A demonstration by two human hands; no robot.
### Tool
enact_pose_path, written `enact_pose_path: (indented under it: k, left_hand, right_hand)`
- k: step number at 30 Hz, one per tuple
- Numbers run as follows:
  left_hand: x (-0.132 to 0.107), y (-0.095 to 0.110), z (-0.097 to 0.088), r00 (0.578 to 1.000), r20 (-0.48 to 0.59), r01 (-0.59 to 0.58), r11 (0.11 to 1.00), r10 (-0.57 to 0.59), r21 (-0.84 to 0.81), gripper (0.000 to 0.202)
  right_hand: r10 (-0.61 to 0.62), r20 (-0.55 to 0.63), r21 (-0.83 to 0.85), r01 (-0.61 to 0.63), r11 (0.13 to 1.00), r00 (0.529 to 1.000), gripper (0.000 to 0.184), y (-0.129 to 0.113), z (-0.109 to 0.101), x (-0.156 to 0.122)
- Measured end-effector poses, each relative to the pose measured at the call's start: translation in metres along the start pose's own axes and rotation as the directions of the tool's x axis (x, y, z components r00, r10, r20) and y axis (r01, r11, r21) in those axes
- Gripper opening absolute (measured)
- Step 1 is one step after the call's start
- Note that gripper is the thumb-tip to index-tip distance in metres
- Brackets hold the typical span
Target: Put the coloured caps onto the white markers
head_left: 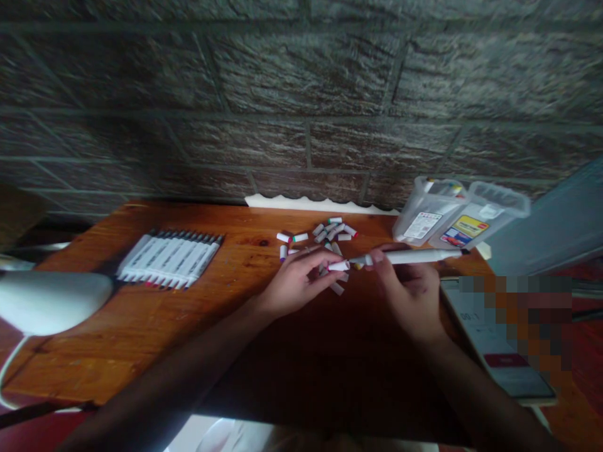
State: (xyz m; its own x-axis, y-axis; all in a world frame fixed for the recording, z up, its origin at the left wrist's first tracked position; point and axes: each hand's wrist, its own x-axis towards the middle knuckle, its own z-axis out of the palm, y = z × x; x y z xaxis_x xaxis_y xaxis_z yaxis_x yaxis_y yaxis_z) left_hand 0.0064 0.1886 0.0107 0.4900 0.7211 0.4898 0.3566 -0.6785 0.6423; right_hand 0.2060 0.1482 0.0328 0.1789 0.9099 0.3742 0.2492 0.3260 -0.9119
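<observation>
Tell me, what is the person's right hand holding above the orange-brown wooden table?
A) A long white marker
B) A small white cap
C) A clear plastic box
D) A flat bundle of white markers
A: the right hand grips the long white marker, while the small white cap sits in the left hand.

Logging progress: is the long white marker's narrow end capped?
Uncapped: the long white marker shows a bare narrow grey tip; a small white cap is pinched in the left hand.
</observation>
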Motion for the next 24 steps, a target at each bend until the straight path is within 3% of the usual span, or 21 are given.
enact_pose_path:
  k: [3, 8, 10, 13, 17, 20, 24]
  left_hand:
    - [-0.001, -0.001, 0.002, 1.000, -0.024, 0.005, 1.000, -0.005, -0.005, 0.024]
    - [-0.002, -0.003, 0.003, 1.000, 0.025, 0.000, 0.999, 0.001, -0.047, 0.021]
    - [-0.001, -0.005, 0.005, 0.999, 0.005, 0.043, 0.993, -0.042, -0.114, 0.022]
    - [0.002, -0.006, 0.006, 0.986, -0.055, 0.129, 0.928, -0.157, -0.348, 0.026]
    - [0.007, -0.009, 0.006, 0.957, -0.068, 0.191, 0.791, -0.281, -0.581, 0.032]
    - [0.007, -0.011, 0.006, 0.956, -0.048, 0.195, 0.747, -0.290, -0.636, 0.034]
    - [0.006, -0.011, 0.007, 0.961, -0.019, 0.215, 0.784, -0.277, -0.583, 0.030]
  right_hand:
    - [0.001, -0.009, -0.040, -0.001, 0.999, 1.000, 0.029, 0.003, -0.001, 0.001]
    - [-0.011, 0.321, -0.111, 0.049, 0.993, 0.947, 0.028, 0.015, 0.000, -0.003]
    - [-0.017, 0.340, -0.154, 0.073, 0.985, 0.940, 0.032, 0.017, -0.001, -0.003]
    - [-0.035, 0.312, -0.274, 0.126, 0.953, 0.950, 0.041, 0.019, 0.000, -0.002]
    - [-0.028, 0.418, -0.490, 0.251, 0.834, 0.908, 0.023, 0.025, 0.008, -0.006]
    - [0.043, 0.488, -0.542, 0.264, 0.798, 0.872, 0.016, 0.031, 0.014, -0.011]
    - [0.060, 0.512, -0.453, 0.210, 0.867, 0.857, 0.019, 0.032, 0.008, -0.007]
